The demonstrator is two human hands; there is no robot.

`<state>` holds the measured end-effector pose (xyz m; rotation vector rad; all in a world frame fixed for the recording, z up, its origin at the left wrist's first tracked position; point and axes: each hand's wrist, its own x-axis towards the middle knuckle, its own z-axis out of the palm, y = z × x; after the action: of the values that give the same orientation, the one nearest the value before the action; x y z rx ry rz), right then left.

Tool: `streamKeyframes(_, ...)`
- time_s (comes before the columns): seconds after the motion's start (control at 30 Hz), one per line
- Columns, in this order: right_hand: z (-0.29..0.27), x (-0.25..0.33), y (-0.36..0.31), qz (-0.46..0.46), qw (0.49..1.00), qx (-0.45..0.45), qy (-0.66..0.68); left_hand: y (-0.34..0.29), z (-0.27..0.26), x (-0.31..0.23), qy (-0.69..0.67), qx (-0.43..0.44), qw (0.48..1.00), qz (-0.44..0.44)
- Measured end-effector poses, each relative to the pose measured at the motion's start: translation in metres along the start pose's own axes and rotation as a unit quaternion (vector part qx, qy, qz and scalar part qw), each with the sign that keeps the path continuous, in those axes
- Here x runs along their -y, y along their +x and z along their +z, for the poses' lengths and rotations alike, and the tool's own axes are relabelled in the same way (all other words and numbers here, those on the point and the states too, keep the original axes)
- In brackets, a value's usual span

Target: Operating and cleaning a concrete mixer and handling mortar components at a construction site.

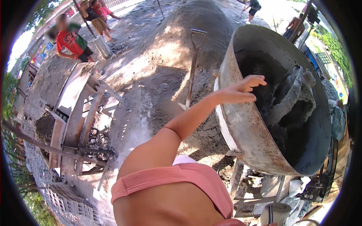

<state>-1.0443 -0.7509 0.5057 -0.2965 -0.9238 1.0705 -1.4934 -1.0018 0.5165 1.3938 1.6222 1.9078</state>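
Observation:
My left hand [245, 90] reaches over the near rim of a large rusty metal mixing drum [249, 135]. Its fingers are stretched out and apart, with nothing between them. Inside the drum are wet grey mortar and thick mixing arms [292, 96] caked with it. My left arm, in a pink sleeve, crosses the middle of the picture. My right hand does not show clearly. At the lower edge, a grey cylindrical container [279, 213] has a dark upright bar in front of it.
A D-handled shovel [193, 64] stands by a large grey mound [188, 19]. A wood and metal frame [75, 124] is at left. Someone in a red shirt [71, 41] stands at far left; other people are at the back. Metal legs [235, 173] support the drum.

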Motion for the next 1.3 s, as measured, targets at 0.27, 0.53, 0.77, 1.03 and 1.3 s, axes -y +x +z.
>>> streamKeyframes(0.27, -0.061, 0.015, 0.049, -0.178, 0.976, 0.009, -0.126, 0.0, 0.018, 0.013, -0.038, 0.035, 0.998, -0.027)
streamKeyframes(0.53, -0.062, 0.022, 0.046, -0.158, 0.961, 0.185, -0.13, -0.016, -0.028, 0.007, -0.049, -0.046, 0.996, -0.061)
streamKeyframes(0.77, -0.027, 0.021, 0.052, -0.165, 0.968, 0.061, -0.18, 0.013, -0.04, 0.027, 0.077, -0.115, 0.99, -0.022)
streamKeyframes(1.03, -0.062, 0.034, 0.072, -0.284, 0.945, -0.144, -0.078, 0.093, -0.03, 0.114, 0.149, -0.128, 0.974, -0.114)
streamKeyframes(1.3, -0.12, 0.046, 0.067, -0.257, 0.894, -0.362, 0.062, 0.095, -0.027, 0.141, 0.485, -0.173, 0.851, -0.102)
